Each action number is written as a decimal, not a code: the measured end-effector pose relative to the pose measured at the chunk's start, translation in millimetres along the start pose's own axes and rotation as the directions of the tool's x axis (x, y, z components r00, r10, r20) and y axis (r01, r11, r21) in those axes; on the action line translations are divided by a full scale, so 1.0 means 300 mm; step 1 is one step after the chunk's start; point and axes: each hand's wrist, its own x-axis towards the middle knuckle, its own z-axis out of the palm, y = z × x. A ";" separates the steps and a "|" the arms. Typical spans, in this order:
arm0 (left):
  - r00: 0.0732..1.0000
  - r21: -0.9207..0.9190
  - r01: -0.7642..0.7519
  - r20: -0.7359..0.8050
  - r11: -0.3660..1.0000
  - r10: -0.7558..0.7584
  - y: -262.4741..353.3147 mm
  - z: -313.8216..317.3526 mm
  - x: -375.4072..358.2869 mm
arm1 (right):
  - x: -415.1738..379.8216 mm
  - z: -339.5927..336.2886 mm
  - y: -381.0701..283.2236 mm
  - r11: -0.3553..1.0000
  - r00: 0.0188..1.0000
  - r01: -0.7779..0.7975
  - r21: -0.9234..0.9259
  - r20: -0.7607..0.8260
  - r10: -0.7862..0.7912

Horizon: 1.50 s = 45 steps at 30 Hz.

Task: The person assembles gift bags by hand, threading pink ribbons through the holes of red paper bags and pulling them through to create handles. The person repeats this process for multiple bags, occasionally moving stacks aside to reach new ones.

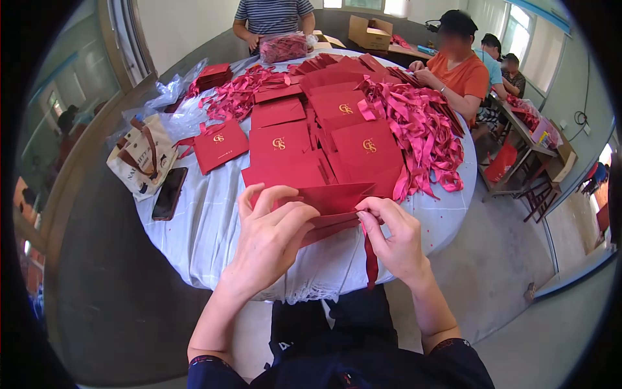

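Note:
A red paper gift bag [334,201] lies in front of me at the near table edge, its mouth open towards me. My left hand [275,227] grips the bag's left side with bent fingers; the thumb is hidden. At the right end of the rim, my right hand [389,233] pinches a red ribbon [371,262], whose loose end hangs below the fingers. Beyond my hands lie stacks of flat red bags [278,142] with gold lettering. A heap of pink-red ribbons [421,129] is to their right.
On the left are a phone [170,193], a canvas tote [142,155] and clear plastic wrapping [172,94]. Across the round table [194,253] a person in a striped shirt [272,16] stands at a plastic-wrapped bundle [283,48]. A person in orange [463,74] sits at the right.

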 end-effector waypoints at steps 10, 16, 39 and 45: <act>0.998 -0.002 -0.027 0.056 1.000 0.027 -0.002 0.054 0.068 | 0.011 -0.059 0.075 0.997 0.998 -0.045 0.069 -0.033 0.048; 0.984 -0.165 0.157 0.113 0.974 -0.140 -0.079 0.071 0.082 | -0.003 -0.080 0.022 0.785 0.940 -0.316 0.534 0.063 0.335; 0.861 -0.718 0.506 0.456 0.479 -0.225 -0.201 0.121 0.068 | 0.023 0.165 0.025 0.881 0.928 -0.352 0.317 -0.005 0.373; 0.858 -0.737 0.508 0.475 0.445 -0.194 -0.191 0.127 0.078 | 0.020 0.150 0.028 0.898 0.928 -0.355 0.262 -0.018 0.372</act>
